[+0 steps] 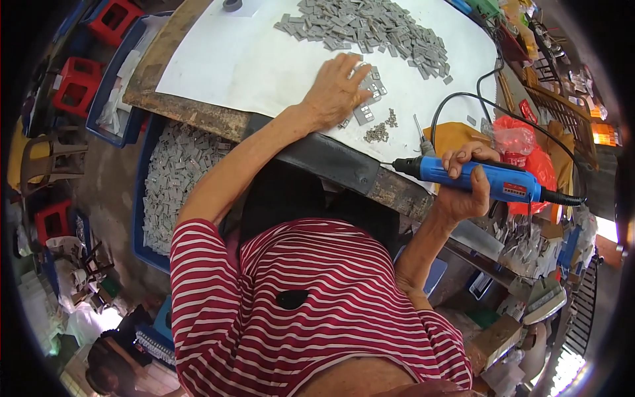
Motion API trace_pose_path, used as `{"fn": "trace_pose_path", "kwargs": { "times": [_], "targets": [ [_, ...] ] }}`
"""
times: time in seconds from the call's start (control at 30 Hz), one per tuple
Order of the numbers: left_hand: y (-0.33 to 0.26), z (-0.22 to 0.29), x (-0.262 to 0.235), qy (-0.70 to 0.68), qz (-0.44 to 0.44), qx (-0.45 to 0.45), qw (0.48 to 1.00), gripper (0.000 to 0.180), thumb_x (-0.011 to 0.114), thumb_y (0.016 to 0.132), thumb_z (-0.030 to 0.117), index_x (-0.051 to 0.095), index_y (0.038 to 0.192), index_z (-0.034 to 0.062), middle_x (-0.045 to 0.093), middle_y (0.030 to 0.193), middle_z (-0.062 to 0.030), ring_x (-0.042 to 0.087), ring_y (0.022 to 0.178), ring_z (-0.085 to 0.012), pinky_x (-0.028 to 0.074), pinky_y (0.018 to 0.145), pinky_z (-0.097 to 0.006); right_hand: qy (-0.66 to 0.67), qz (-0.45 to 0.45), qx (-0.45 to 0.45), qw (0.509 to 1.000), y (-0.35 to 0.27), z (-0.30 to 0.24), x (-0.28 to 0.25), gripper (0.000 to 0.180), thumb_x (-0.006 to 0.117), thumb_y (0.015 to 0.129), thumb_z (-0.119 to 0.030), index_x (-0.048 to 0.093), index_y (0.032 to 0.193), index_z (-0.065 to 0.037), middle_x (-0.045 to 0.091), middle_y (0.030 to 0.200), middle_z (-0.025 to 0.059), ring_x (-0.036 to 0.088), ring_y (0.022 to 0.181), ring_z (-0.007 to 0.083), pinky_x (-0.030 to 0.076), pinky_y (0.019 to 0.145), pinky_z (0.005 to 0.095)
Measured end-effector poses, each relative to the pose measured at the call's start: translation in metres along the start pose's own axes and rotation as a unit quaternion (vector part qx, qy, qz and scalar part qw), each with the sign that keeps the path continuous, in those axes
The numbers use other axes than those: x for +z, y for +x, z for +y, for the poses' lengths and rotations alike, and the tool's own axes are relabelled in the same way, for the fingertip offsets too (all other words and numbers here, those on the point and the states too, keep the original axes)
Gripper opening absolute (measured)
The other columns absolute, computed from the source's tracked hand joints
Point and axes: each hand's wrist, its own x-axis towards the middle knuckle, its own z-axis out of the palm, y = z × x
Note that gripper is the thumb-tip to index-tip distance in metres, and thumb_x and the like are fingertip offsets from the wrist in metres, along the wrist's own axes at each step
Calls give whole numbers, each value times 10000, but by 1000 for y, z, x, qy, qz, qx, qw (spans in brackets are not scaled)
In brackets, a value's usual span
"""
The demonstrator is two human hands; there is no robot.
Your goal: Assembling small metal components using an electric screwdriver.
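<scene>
My right hand [466,182] is closed around a blue electric screwdriver [433,170]. The tool lies almost level, its thin bit pointing left over the table's near edge. A black cable [562,197] runs from its back end. On the white-covered table, my left hand [338,89] rests with fingers apart and slightly bent. It touches or hovers just over a few small grey rectangular pieces [364,114]; its palm hides some of them. Beside the pieces is a little heap of tiny screws [380,132]. Farther back spreads a big pile of similar grey pieces [370,28].
A blue bin [140,225] full of grey pieces stands below the table's left edge. Red stools [78,86] are farther left. A red plastic bag [522,142] and a yellow bag [456,135] lie right of the work surface. Another person [112,357] is at lower left.
</scene>
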Motion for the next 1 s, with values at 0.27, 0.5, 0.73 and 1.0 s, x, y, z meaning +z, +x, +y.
{"fn": "trace_pose_path", "kwargs": {
  "times": [0.27, 0.5, 0.73, 1.0],
  "targets": [
    [27, -30, 7, 60, 113, -12, 992, 177, 579, 769, 111, 586, 932, 42, 550, 979, -118, 480, 960, -302, 390, 815, -389, 17, -1, 3, 1000, 1, -10, 0, 272, 537, 721, -117, 503, 960, 8, 482, 791, 145, 474, 568, 158, 379, 603, 318],
    [34, -36, 13, 93, 85, -39, 991, 144, 563, 782, 133, 586, 910, 72, 556, 899, -78, 492, 892, -260, 396, 775, -381, -19, -32, -2, 999, 2, -9, 6, 274, 509, 733, -105, 493, 983, 6, 487, 808, 151, 474, 585, 171, 381, 613, 339],
    [37, -23, 3, 19, 124, -63, 990, 101, 534, 725, 94, 566, 731, -1, 535, 766, -178, 511, 769, -322, 400, 694, -422, -39, -25, 7, 999, 2, -7, 6, 270, 505, 727, -93, 496, 977, 10, 493, 814, 153, 476, 585, 173, 384, 611, 344],
    [27, -1, -12, -79, 89, -123, 985, 148, 511, 759, 99, 571, 755, -37, 555, 792, -198, 514, 815, -353, 402, 723, -416, -67, 40, -41, 996, 17, 5, 19, 187, 529, 710, 18, 501, 892, 51, 546, 729, 179, 521, 533, 186, 458, 540, 321]
  ]
}}
